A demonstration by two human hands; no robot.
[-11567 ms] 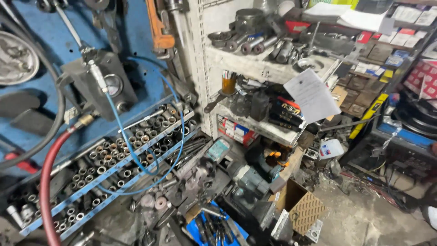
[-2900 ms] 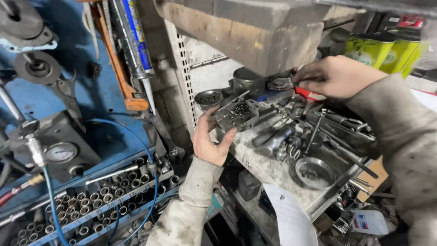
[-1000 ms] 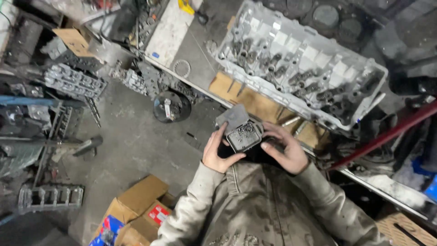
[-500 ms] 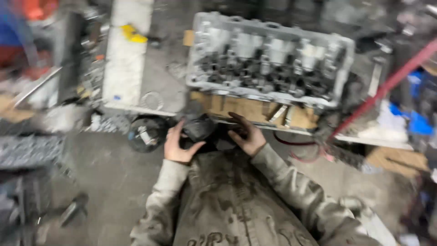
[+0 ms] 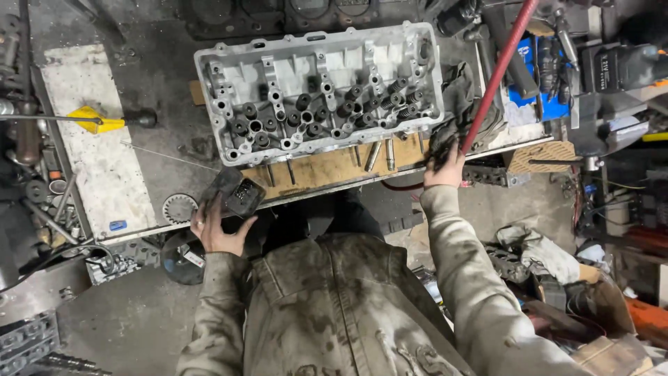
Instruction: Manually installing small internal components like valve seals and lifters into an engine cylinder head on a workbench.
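at the front edge of the workbench (image 5: 104,188), the left hand (image 5: 217,231) holds a small dark tray (image 5: 233,196) with little metal parts inside; the fingers wrap its near side from below, and the tray rests partly on the bench edge, just in front of the left corner of a grey cylinder head (image 5: 320,90). the cylinder head lies flat on a wooden board (image 5: 334,166), with its valve springs facing up. on the other side, the right hand (image 5: 444,167) reaches to a dark rag (image 5: 459,115) that lies beside the right end of the head; the fingers touch the lower part of the rag, but i cannot tell if they are closed on it. a red bar (image 5: 499,69) crosses diagonally above this hand. a yellow piece (image 5: 94,120) lies far left on the bench.
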